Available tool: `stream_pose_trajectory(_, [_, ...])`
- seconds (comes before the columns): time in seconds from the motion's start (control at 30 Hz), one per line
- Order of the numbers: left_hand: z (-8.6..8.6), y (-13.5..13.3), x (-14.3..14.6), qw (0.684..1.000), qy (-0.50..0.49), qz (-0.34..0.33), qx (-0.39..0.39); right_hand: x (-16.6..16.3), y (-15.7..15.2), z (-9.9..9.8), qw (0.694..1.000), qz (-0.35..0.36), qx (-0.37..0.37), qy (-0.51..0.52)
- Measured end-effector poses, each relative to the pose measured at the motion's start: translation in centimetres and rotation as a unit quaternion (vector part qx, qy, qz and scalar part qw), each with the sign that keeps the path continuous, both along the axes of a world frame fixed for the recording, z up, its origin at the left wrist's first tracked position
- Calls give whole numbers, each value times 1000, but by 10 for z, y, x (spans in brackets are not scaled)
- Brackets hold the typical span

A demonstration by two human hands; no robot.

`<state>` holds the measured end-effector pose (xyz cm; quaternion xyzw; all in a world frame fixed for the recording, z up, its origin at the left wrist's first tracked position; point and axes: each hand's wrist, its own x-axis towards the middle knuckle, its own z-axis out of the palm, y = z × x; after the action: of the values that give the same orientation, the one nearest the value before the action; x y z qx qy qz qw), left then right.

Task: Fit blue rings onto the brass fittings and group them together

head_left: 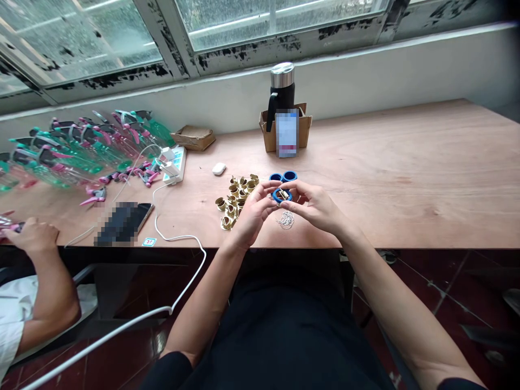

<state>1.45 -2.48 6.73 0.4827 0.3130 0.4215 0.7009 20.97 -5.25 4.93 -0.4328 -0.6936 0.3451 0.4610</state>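
Observation:
Between my two hands, just above the table, is a blue ring with a brass-coloured piece across its opening. My left hand grips the ring's left side with thumb and fingers. On its right side, the thumb and fingers of my right hand close on the same ring. Two more blue rings lie on the table just beyond my fingers. A heap of brass-coloured fittings lies beside my left hand. Below the held ring rests a small bunch of thin silvery rings.
At the back stands a black flask by a cardboard box with a phone against it. Leftward are a white case, a power strip, a cable, a dark phone, many bottles and another person's arm.

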Motion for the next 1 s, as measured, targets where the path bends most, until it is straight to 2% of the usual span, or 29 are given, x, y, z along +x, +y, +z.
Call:
stream_pose_trajectory(0.17, [-4, 1, 3, 999, -23, -3, -44, -1, 2, -1, 999, -26, 26, 17])
stream_pose_trajectory(0.37, [-13, 4, 7, 993, -1, -76, -85, 0, 5, -6, 998, -37, 23, 40])
stream_pose_trajectory(0.6, [-21, 6, 10, 998, 13, -38, -43, -1, 10, -17, 999, -27, 0, 44])
stream_pose_trajectory(0.87, [-48, 14, 12, 999, 10, -47, 3, 2, 16, -28, 999, -28, -6, 19])
stream_pose_trajectory(1.0, [-58, 13, 17, 999, -16, -29, 10, 3, 19, -34, 999, -22, -13, 26])
